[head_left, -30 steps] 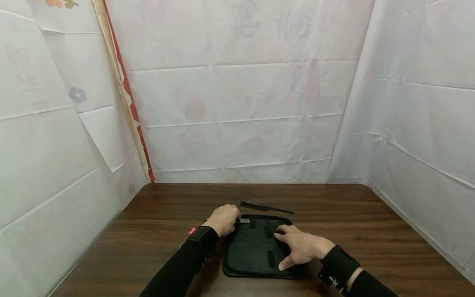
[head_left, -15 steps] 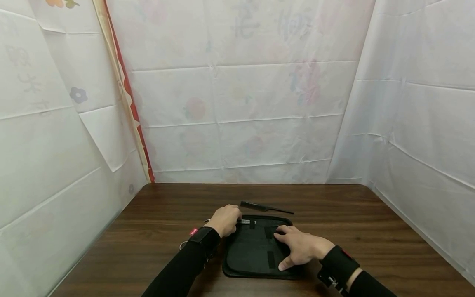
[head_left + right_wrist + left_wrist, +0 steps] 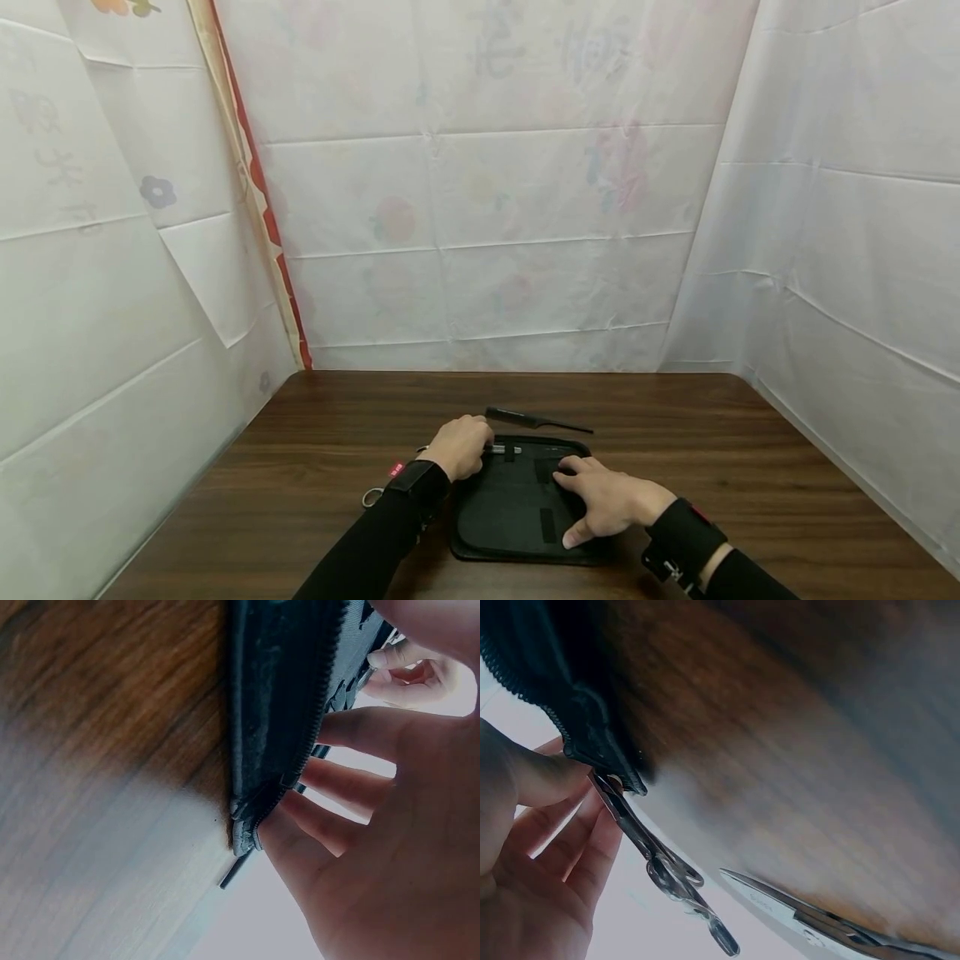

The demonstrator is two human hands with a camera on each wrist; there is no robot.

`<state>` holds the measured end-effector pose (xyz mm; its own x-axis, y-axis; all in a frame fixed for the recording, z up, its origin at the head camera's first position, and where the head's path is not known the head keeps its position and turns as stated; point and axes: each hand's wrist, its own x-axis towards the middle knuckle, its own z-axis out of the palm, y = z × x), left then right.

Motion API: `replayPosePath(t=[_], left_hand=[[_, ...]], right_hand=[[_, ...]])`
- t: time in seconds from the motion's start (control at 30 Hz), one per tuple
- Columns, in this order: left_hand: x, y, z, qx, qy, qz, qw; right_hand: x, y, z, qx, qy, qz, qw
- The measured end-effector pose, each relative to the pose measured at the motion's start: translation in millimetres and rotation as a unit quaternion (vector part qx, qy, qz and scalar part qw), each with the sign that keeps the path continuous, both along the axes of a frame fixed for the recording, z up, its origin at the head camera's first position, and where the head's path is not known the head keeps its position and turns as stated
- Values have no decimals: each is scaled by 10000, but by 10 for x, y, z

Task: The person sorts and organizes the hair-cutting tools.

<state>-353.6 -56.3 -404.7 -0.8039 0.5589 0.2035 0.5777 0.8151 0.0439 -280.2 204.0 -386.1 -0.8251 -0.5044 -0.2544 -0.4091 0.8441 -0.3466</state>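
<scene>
Left hand [image 3: 457, 447] pinches scissors [image 3: 634, 831]; right hand [image 3: 611, 497] lies spread on the case [image 3: 510, 521]. Push slow and straight; the tip seems past the loop [image 3: 510, 455].

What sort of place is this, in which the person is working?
Probably a makeshift booth for recording handwork, though nothing confirms it: creased white sheets hang around three sides of a wooden table, and the person wears black wristbands on both arms.
</scene>
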Motion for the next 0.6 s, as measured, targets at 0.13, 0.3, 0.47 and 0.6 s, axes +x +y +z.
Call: replayPosePath(t=[0.13,0.3,0.47,0.6], left_hand=[[-6,12,-1,-20,12,22,10000],[-12,20,-14,-3,16,75,10000],[-14,36,-11,-8,38,106,9999],[-11,45,1,-20,37,103,9999]], right_hand=[[11,-8,7,3,-8,-38,10000],[22,-15,17,-13,27,-51,10000],[21,-16,17,5,51,-37,10000],[15,-16,7,47,79,-45,9999]])
